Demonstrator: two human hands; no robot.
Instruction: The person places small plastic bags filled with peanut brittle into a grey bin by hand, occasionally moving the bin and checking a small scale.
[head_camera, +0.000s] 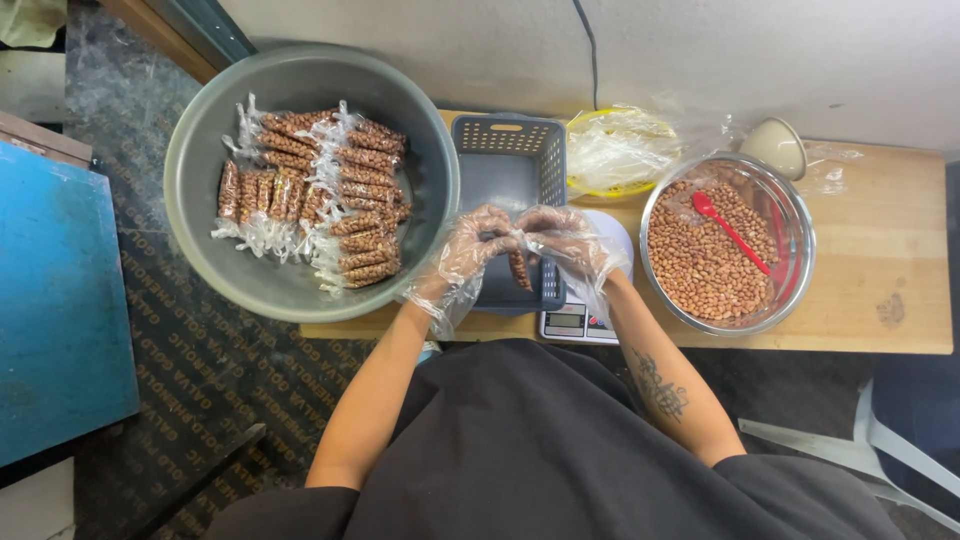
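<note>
Both my hands wear thin clear plastic gloves and meet over a grey plastic basket (508, 150) that rests on a small digital scale (580, 322). My left hand (470, 248) and my right hand (565, 240) together hold a narrow clear packet of peanuts (518, 268), which hangs down between them. To the left, a large grey basin (420, 120) holds several filled peanut packets (330, 200). To the right, a steel bowl (800, 240) is full of loose peanuts with a red spoon (728, 230) lying in it.
The bowl, scale and basket sit on a low wooden table (880, 270). Behind the basket lie a yellow dish under crumpled clear plastic (620, 150) and a small beige cup (777, 147). A blue panel (55, 300) stands at the left, a white chair leg (880, 440) at lower right.
</note>
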